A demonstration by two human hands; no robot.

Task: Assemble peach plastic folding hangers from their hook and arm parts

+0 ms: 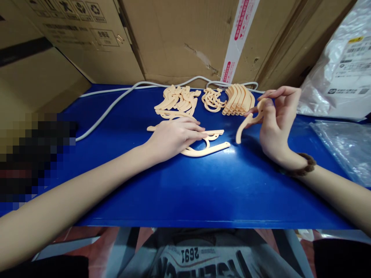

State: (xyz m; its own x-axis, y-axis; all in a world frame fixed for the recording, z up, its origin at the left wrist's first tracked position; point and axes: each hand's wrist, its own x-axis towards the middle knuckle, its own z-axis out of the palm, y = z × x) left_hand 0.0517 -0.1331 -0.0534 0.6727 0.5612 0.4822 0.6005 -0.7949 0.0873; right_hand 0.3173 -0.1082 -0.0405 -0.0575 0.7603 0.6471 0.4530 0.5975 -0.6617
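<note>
My right hand is closed in a pinch, raised over the right side of the blue table. Between its thumb and fingers is a peach-coloured curved plastic piece with a rounded, holed end; its free end curves downward. My left hand lies palm down with fingers stretched over several loose plastic pieces, partly hiding them. One long curved arm sticks out past its fingers, beside a ring-like curved piece. Whether those fingers grip any of these, I cannot see.
Behind my hands lie a heap of curved pieces, a small pile of hooks and a neat row of curved arms. A white cable crosses the blue table. Cardboard boxes stand behind; plastic packaging sits right.
</note>
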